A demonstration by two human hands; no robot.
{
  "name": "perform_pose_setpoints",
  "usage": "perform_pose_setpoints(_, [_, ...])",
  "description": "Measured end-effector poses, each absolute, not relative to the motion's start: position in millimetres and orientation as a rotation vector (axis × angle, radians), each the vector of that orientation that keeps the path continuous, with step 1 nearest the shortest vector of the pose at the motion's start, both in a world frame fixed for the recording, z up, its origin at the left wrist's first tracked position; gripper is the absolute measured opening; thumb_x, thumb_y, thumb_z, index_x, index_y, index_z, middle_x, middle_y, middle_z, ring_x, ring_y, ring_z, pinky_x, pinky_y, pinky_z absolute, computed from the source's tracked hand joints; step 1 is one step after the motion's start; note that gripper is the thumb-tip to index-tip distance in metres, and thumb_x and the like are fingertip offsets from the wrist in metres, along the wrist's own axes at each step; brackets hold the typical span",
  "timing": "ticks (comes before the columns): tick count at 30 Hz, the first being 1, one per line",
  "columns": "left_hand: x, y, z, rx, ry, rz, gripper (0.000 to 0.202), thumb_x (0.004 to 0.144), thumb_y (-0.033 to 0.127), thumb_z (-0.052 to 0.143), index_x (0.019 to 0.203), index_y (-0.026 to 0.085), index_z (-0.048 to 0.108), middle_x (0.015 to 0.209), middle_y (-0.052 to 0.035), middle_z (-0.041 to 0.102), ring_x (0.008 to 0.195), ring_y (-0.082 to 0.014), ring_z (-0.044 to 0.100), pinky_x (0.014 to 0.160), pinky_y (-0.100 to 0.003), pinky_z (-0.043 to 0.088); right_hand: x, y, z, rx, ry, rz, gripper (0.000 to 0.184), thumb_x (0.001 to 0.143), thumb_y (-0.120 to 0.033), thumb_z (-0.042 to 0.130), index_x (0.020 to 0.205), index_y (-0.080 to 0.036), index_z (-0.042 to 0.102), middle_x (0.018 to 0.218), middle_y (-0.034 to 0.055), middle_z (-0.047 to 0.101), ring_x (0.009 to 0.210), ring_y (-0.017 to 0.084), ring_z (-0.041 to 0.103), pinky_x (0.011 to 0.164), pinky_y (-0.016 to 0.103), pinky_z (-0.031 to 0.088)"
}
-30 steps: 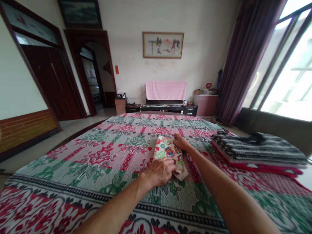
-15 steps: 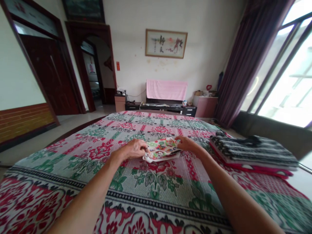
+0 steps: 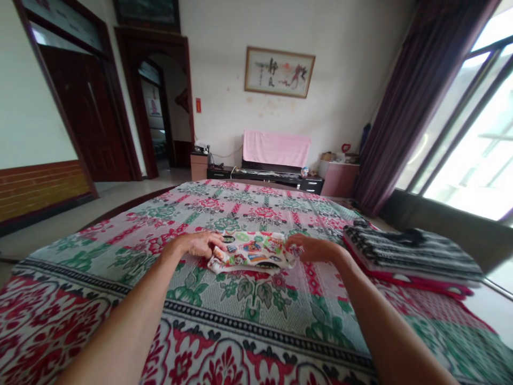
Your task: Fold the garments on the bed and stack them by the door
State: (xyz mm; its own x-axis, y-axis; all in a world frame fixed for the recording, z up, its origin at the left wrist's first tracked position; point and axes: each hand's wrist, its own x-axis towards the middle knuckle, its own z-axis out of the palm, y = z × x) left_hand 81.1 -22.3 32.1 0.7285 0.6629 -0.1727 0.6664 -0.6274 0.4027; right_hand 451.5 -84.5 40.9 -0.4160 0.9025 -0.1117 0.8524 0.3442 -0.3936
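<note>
A small white cloth with a colourful cartoon print lies folded on the flowered bedspread. Whether it is a garment I cannot tell. My left hand is at its left end, fingers curled over the edge and pinching the fabric. At the other end my right hand grips a bunched corner of the cloth, its fingertips partly hidden by the fabric. Between the hands the top of the cloth lies fairly flat, with the near edge a little loose and layered.
To the right, a stack of folded blankets, striped black and grey above and red below, rests on the bed. Beyond the bed's far edge stand a low black cabinet and a screen under a pink cloth. A purple curtain hangs by the window.
My hands have moved apart, the left one going leftward. The cloth between them has spread wider and flatter, showing more of its print. The view has shifted slightly.
</note>
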Motion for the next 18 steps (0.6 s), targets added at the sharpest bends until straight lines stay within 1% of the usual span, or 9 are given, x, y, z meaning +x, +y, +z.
perform_pose_setpoints(2, [84, -24, 32, 2.522, 1.026, -0.020, 0.054, 0.057, 0.010, 0.058, 0.105, 0.029, 0.072, 0.135, 0.0007, 0.057, 0.132, -0.0242, 0.041, 0.108, -0.033, 0.032, 447, -85, 35, -1.618, -2.477, 0.546, 0.067, 0.058, -0.010, 0.066, 0.123, -0.027, 0.061, 0.139, 0.0060, 0.049, 0.128, 0.027, 0.045, 0.106, 0.040, 0.037])
perform_pose_setpoints(3, [85, -24, 31, 2.539, 1.033, -0.020, 0.051, 0.057, 0.010, 0.058, 0.103, 0.028, 0.072, 0.133, 0.0000, 0.058, 0.131, -0.0239, 0.041, 0.108, -0.032, 0.032, 444, -86, 31, -1.631, -2.475, 0.526, 0.073, 0.058, -0.014, 0.069, 0.128, -0.027, 0.056, 0.146, 0.0078, 0.041, 0.135, 0.029, 0.036, 0.109, 0.042, 0.033])
perform_pose_setpoints(5, [89, -25, 30, 2.560, 1.049, -0.020, 0.045, 0.060, 0.010, 0.058, 0.100, 0.026, 0.072, 0.128, -0.0016, 0.060, 0.128, -0.0231, 0.044, 0.106, -0.030, 0.033, 435, -86, 25, -1.644, -2.464, 0.470, 0.079, 0.060, -0.019, 0.072, 0.136, -0.026, 0.049, 0.154, 0.0114, 0.026, 0.141, 0.034, 0.022, 0.112, 0.049, 0.027])
perform_pose_setpoints(7, [91, -27, 30, 2.568, 1.060, -0.032, 0.041, 0.062, 0.010, 0.058, 0.098, 0.024, 0.073, 0.124, -0.0027, 0.061, 0.124, -0.0222, 0.047, 0.104, -0.029, 0.035, 429, -86, 21, -1.615, -2.452, 0.406, 0.082, 0.062, -0.019, 0.071, 0.140, -0.025, 0.045, 0.157, 0.0126, 0.016, 0.143, 0.038, 0.014, 0.112, 0.054, 0.024])
perform_pose_setpoints(9, [91, -27, 30, 2.574, 1.066, -0.036, 0.040, 0.063, 0.009, 0.058, 0.097, 0.024, 0.073, 0.123, -0.0024, 0.062, 0.122, -0.0211, 0.048, 0.103, -0.027, 0.035, 425, -86, 19, -1.561, -2.453, 0.372, 0.085, 0.062, -0.017, 0.070, 0.142, -0.025, 0.041, 0.158, 0.0119, 0.013, 0.143, 0.039, 0.012, 0.112, 0.055, 0.024])
perform_pose_setpoints(11, [89, -28, 31, 2.582, 1.052, -0.028, 0.040, 0.063, 0.009, 0.058, 0.097, 0.024, 0.073, 0.122, -0.0012, 0.062, 0.121, -0.0204, 0.049, 0.103, -0.027, 0.036, 424, -86, 19, -1.500, -2.450, 0.371, 0.085, 0.064, -0.017, 0.069, 0.142, -0.026, 0.040, 0.157, 0.0115, 0.015, 0.143, 0.038, 0.015, 0.112, 0.054, 0.026])
perform_pose_setpoints(15, [86, -26, 32, 2.589, 1.019, -0.001, 0.042, 0.063, 0.009, 0.058, 0.099, 0.025, 0.073, 0.120, -0.0006, 0.063, 0.119, -0.0214, 0.050, 0.101, -0.027, 0.037, 423, -87, 18, -1.408, -2.406, 0.387, 0.084, 0.068, -0.025, 0.070, 0.145, -0.022, 0.035, 0.157, 0.0148, 0.017, 0.143, 0.033, 0.019, 0.110, 0.049, 0.031])
perform_pose_setpoints(16, [85, -26, 32, 2.589, 1.014, 0.002, 0.043, 0.062, 0.009, 0.058, 0.100, 0.025, 0.073, 0.120, -0.0004, 0.063, 0.119, -0.0217, 0.050, 0.101, -0.028, 0.037, 423, -87, 19, -1.401, -2.419, 0.406, 0.083, 0.069, -0.025, 0.070, 0.144, -0.022, 0.036, 0.157, 0.0151, 0.016, 0.143, 0.032, 0.019, 0.110, 0.048, 0.031])
perform_pose_setpoints(18, [85, -25, 32, 2.587, 1.003, 0.003, 0.045, 0.062, 0.010, 0.058, 0.101, 0.026, 0.072, 0.122, 0.0000, 0.063, 0.121, -0.0221, 0.050, 0.102, -0.029, 0.037, 422, -88, 21, -1.357, -2.497, 0.458, 0.071, 0.069, -0.024, 0.071, 0.137, -0.023, 0.048, 0.156, 0.0128, 0.020, 0.143, 0.029, 0.021, 0.111, 0.046, 0.031])
